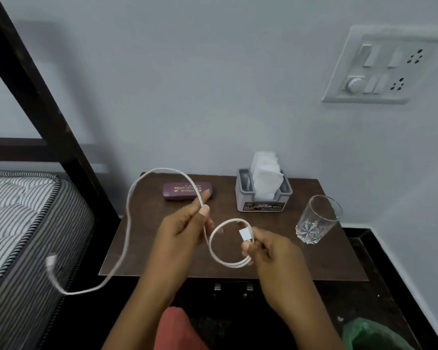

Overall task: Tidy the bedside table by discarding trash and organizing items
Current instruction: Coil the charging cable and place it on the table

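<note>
Both hands hold a white cable point(127, 223) above the bedside table point(142, 248): the right hand point(266, 251) pinches a small loop and one plug, the left hand point(185, 228) grips the cable between thumb and fingers. Its free end hangs beside the mattress point(23, 223). Behind stand a purple glasses case point(185, 191), a grey holder point(263, 198) stuffed with white tissues point(264, 173), and a clear glass point(316, 219), which looks empty.

Two Hands Up Front

The left hand point(185, 226) is held up, thumb and pointer finger pinched tight together. The right hand point(266, 251) sits just beside it, a little lower, fingers curled in and thumb pressed down. Both arms are bare.
</note>
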